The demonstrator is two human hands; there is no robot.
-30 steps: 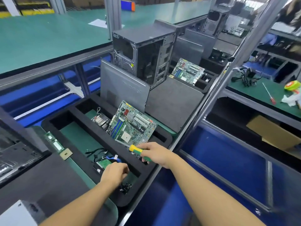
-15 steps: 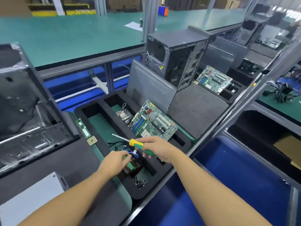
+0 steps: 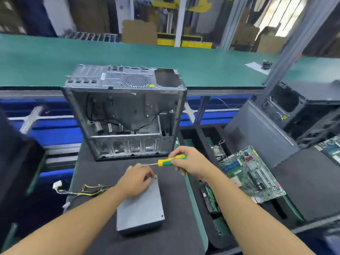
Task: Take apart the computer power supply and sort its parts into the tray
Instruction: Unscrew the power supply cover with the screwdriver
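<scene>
Grey steel supply lies flat on the black mat, cover on, just left of the tray. Left hand rests on its far end, fingers bent at the corner; whether they pinch a screw or the tool tip cannot be told. Right hand is closed round the handle of the screwdriver, shaft near level and pointing at the left fingers. Cables trail off the supply's left side.

Step in hand, by judgement: seating the tip on a cover screw. Recommend setting the driver square to the screw head, pressing in before turning, and bracing the box against sliding.

Gutted case stands behind; a board lies in the tray.
</scene>
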